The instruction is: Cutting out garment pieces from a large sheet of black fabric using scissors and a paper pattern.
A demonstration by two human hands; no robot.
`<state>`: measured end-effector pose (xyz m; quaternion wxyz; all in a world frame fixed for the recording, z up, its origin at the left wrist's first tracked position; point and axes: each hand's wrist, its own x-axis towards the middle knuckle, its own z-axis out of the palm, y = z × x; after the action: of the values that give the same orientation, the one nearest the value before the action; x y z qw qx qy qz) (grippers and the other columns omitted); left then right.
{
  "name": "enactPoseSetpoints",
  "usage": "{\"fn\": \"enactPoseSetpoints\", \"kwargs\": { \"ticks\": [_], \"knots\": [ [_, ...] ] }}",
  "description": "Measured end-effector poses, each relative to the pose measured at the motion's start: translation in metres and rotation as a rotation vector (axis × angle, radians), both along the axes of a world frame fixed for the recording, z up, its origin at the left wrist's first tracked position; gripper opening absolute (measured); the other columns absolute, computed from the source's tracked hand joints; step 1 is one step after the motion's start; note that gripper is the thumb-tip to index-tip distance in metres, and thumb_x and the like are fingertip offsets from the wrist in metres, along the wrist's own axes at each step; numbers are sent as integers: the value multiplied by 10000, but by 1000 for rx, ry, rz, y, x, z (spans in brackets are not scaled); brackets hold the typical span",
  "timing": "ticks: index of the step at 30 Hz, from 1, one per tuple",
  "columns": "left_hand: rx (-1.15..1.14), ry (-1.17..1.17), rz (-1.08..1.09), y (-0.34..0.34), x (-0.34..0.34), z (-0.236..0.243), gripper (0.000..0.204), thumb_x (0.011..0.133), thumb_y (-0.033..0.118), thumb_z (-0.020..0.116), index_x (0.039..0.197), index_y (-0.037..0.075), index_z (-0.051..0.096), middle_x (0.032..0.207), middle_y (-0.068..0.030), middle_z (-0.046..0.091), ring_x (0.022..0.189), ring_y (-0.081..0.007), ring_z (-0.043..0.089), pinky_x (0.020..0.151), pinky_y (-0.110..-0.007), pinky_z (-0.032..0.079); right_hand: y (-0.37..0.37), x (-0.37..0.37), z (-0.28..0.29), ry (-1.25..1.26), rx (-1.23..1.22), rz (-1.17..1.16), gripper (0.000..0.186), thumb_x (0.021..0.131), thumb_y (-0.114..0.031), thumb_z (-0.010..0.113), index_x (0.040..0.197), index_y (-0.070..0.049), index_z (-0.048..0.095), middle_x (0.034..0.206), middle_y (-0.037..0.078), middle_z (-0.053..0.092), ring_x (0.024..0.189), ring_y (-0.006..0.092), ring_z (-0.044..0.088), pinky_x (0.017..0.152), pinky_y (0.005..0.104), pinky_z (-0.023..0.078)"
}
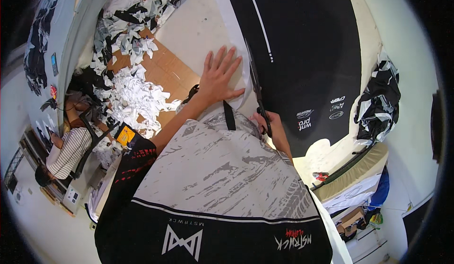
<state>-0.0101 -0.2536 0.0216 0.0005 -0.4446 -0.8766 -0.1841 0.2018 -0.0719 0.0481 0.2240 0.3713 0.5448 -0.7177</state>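
Observation:
My left hand (220, 75) lies spread on the pale table and the white margin (226, 23) beside a large black printed panel (307, 42). Its fingers hold nothing. My right hand (269, 122) grips long dark scissors (257, 86), whose blades lie along the boundary between the white margin and the black panel, just right of my left hand. White printed logos and a long white stripe show on the panel. My torso, in a grey and black printed shirt (222, 174), fills the lower middle and hides part of my right forearm.
White and black scraps (135, 91) are heaped on cardboard (165, 60) at the left. A co-worker in a striped top (71, 153) sits beyond, at another table (75, 32). Bundled black-and-white fabric (377, 103) lies at the right, near a padded edge (364, 164) and cardboard boxes (350, 219).

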Motion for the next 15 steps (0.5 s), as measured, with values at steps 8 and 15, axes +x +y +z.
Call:
{"fn": "enactPoseSetpoints", "kwargs": {
  "ticks": [8,15],
  "knots": [
    [-30,-18,3,-1,1,0,1022,735,657,800,1587,173,509,1741,-126,312,1617,-380,232,1277,-649,141,0,-14,-8,15,10,12,428,914,-434,857,805,-44,716,606,-34,561,538,63,495,537,245,359],
    [-23,-2,-23,10,6,-2,992,730,630,823,1551,143,553,1708,-144,385,1597,-397,286,1267,-640,163,10,-18,-9,27,-13,-28,368,952,-379,828,800,-71,697,613,-29,573,518,64,509,497,247,358]
  ]
}}
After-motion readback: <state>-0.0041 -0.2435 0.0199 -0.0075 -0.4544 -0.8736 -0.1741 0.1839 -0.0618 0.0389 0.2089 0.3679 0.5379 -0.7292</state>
